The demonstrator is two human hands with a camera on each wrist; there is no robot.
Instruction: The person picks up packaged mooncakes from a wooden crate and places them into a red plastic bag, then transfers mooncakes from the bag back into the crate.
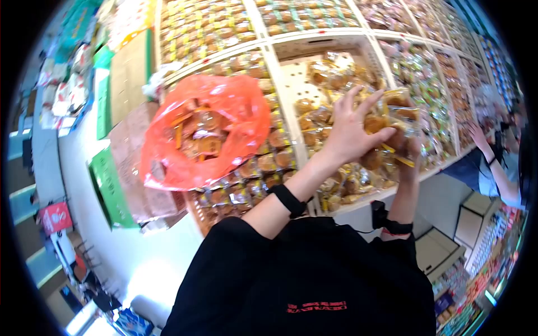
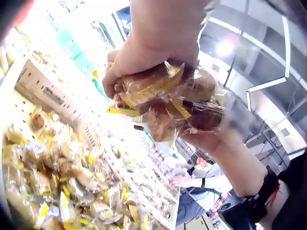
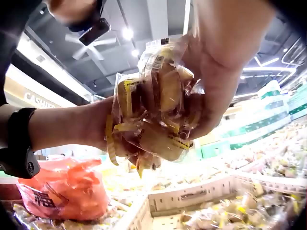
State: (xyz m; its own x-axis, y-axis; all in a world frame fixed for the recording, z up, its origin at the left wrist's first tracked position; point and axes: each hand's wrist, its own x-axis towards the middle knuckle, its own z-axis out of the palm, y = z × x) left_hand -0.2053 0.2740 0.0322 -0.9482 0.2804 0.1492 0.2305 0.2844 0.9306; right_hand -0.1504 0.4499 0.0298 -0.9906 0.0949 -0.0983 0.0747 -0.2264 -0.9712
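Between my two hands, above a crate, is a clump of small pastries in clear wrappers with yellow strips (image 2: 163,103). My left hand (image 1: 352,123) spreads over the clump from above, fingers bent round its far side in the left wrist view. From the other side my right hand (image 3: 213,91) grips the same pastries; in the head view they partly cover it. Below, the white slotted crate (image 1: 291,84) holds loose wrapped pastries (image 1: 344,185) of the same look. A red plastic bag (image 1: 241,106), left of the crate, stands open with wrapped pastries (image 1: 207,131) inside.
Crates of other wrapped pastries (image 1: 207,28) line the back and right. The red bag sits on more packed pastries. Cardboard boxes (image 1: 131,73) stand at the left. Another person's arm (image 1: 501,173) reaches in at the far right.
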